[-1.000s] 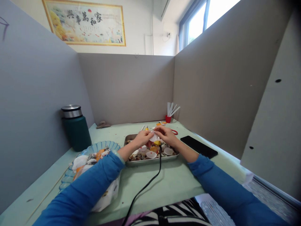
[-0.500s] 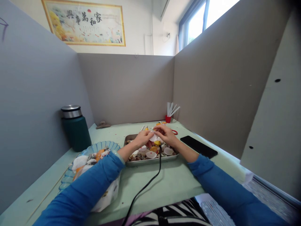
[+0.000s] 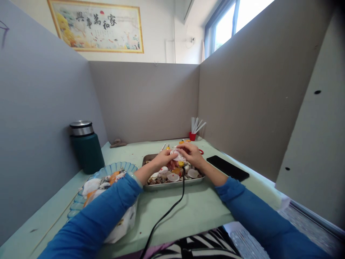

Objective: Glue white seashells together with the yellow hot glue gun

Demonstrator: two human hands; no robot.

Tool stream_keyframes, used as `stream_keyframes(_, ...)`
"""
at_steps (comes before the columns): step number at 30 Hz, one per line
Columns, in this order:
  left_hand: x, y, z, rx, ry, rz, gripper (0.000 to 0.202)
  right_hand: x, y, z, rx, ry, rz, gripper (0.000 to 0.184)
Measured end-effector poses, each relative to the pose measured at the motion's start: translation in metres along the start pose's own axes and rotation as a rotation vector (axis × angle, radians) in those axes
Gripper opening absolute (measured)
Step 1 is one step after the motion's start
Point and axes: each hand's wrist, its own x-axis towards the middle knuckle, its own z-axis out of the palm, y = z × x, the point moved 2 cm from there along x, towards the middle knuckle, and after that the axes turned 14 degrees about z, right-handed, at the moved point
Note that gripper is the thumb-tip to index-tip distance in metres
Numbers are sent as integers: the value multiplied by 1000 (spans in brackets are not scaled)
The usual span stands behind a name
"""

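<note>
Both of my hands meet over a metal tray [image 3: 151,187] full of shells and small stones. My left hand [image 3: 161,158] and my right hand [image 3: 192,154] are closed together on one white shell [image 3: 177,155], held just above the tray's contents. More white and orange shells [image 3: 173,176] lie loose in the tray under my hands. A black cable [image 3: 172,205] runs from between my hands down toward my lap. Both sleeves are blue.
A blue glass plate [image 3: 78,201] with shells sits at the left under my left arm. A dark green flask [image 3: 86,146] stands by the left partition. A black phone [image 3: 228,167] lies right of the tray. A red cup of white sticks [image 3: 193,133] stands at the back.
My hands have shifted slightly and turned the white shell between the fingers. Everything else has stayed in place.
</note>
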Motion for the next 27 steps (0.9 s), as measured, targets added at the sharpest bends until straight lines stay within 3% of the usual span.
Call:
stream_keyframes(10,0,0,2,20,5,-53,52,0,-2,1,-28,-31,-48,20)
stream_keyframes(27,1,-1,3,171,-52,25,38,0,6,2,-32,5,-53,17)
